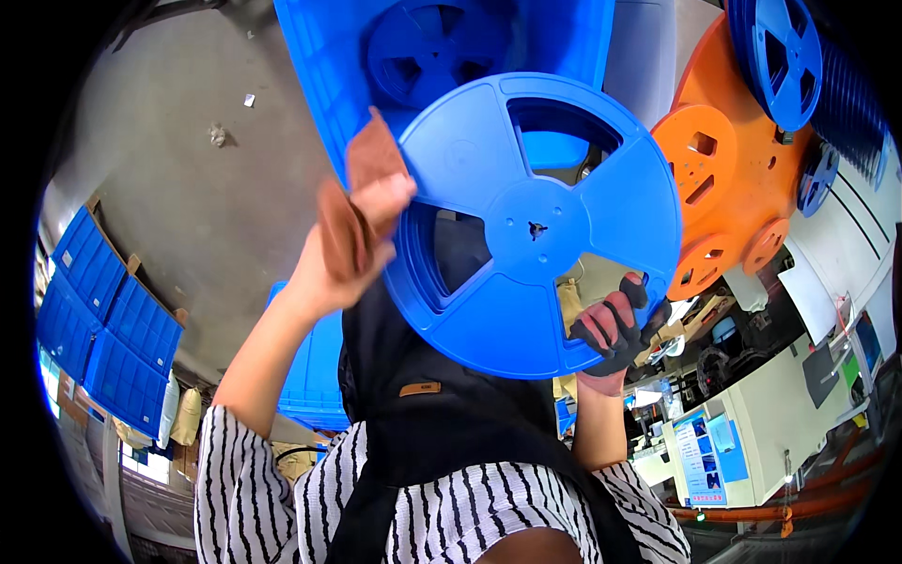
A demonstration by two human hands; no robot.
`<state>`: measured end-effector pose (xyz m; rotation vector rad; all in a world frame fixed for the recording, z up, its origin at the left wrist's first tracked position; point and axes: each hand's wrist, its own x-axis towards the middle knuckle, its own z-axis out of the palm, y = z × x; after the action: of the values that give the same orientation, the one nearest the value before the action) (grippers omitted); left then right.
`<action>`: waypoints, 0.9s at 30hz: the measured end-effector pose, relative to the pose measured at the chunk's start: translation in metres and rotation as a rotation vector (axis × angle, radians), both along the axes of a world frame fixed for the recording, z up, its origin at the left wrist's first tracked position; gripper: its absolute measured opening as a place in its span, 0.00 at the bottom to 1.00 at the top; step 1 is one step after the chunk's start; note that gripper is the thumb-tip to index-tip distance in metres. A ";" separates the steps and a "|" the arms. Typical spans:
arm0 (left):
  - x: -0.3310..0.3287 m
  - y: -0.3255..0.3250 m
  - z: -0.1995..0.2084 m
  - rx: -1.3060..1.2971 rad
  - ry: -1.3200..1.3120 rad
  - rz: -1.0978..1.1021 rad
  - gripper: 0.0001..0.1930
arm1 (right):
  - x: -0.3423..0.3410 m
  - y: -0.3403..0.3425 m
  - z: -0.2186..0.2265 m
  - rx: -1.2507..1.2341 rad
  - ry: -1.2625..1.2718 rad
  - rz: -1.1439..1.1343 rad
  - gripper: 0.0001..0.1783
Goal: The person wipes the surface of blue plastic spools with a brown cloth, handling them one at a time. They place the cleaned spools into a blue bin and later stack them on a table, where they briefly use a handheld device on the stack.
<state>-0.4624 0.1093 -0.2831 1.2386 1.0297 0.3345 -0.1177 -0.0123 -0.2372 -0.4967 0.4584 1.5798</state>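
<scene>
A large blue plastic reel with wedge-shaped openings is held up before my chest, its flat face toward me. My right hand, in a dark glove with reddish fingers, is closed on it at the lower right, fingers through one opening. At the reel's upper left rim, my bare left hand is closed around a folded brown cloth. The cloth lies against or right beside the rim; motion blurs this hand, so contact is unclear. Behind the held reel, another blue reel sits inside a blue bin.
To the right stands a big orange plate with orange discs and blue reels on it. Stacked blue crates are at the far left. A pale machine cabinet stands at lower right. Grey floor lies beyond my left arm.
</scene>
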 end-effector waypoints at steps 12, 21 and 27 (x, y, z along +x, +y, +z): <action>0.013 -0.028 0.021 0.630 0.195 -0.621 0.24 | -0.012 0.034 0.006 -0.119 0.074 -0.013 0.32; -0.020 -0.041 0.025 -0.716 -0.269 0.844 0.32 | -0.027 0.032 0.014 -0.176 -0.416 0.344 0.29; -0.052 -0.055 -0.002 -0.831 -0.409 1.021 0.27 | -0.019 0.020 0.025 -0.241 -0.513 0.365 0.28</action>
<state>-0.5144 0.0541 -0.2850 -0.1728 1.1843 0.7939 -0.1369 0.0082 -0.2123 -1.1891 0.1662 1.6687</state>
